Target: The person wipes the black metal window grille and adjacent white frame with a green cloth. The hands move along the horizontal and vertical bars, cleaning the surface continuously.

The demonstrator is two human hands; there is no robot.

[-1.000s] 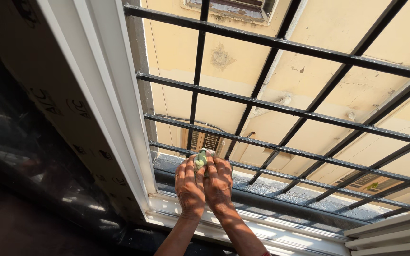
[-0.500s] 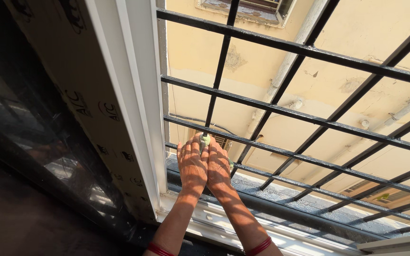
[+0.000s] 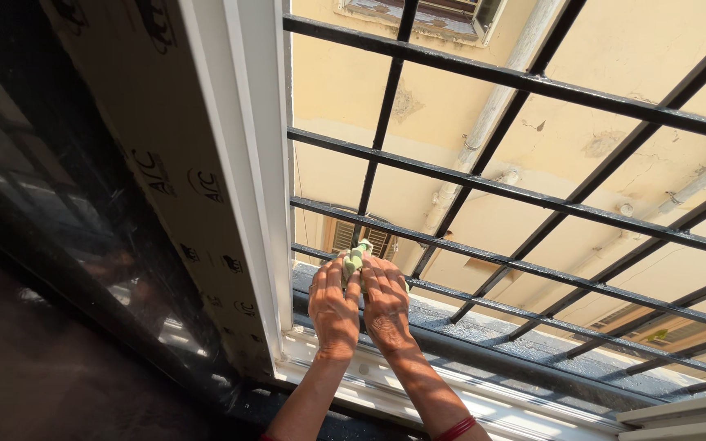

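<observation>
Head view, hands: the left hand (image 3: pixel 333 309) and the right hand (image 3: pixel 386 304) are raised side by side, backs toward the camera, just touching each other.
Grasp: both hands have the fingers curled around a small pale green cloth (image 3: pixel 356 258), which sticks out above the fingertips between them.
Cloth place: it is pressed at a vertical black bar of the window grille (image 3: pixel 525 196), near the lower horizontal bars; whether it wraps the bar fully I cannot tell.
Arms: both forearms reach up from the bottom edge, and a red bangle (image 3: pixel 454 428) sits on the right wrist.
Labels: dark round printed marks repeat in a row on the brownish protective film (image 3: pixel 165 163) at the left, beside the white window frame (image 3: pixel 251 163).
Beyond: a yellow wall (image 3: pixel 451 114) with a pale drainpipe (image 3: pixel 492 114).
</observation>
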